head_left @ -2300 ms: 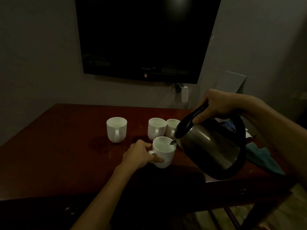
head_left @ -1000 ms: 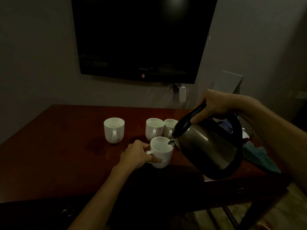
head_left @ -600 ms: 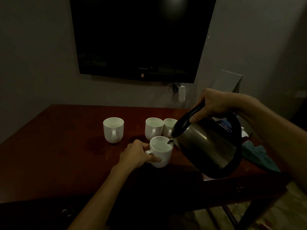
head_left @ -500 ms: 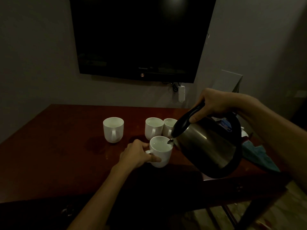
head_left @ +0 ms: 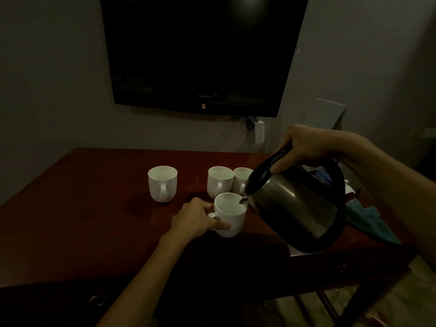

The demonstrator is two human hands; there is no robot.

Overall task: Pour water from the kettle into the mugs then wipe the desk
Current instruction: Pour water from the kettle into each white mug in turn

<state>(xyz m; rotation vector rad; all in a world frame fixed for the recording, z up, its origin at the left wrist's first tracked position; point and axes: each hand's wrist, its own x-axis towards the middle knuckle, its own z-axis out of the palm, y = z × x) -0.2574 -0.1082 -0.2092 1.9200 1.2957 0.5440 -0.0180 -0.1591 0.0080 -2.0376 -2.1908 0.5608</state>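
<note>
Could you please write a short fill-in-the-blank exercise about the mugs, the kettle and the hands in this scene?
1. The number of white mugs on the desk is ____.
2. The kettle is held by its handle in the ____ hand.
3. The left hand holds the nearest mug by its ____.
4. The kettle's spout is tipped over the ____ mug.

Missing words: four; right; handle; nearest
</note>
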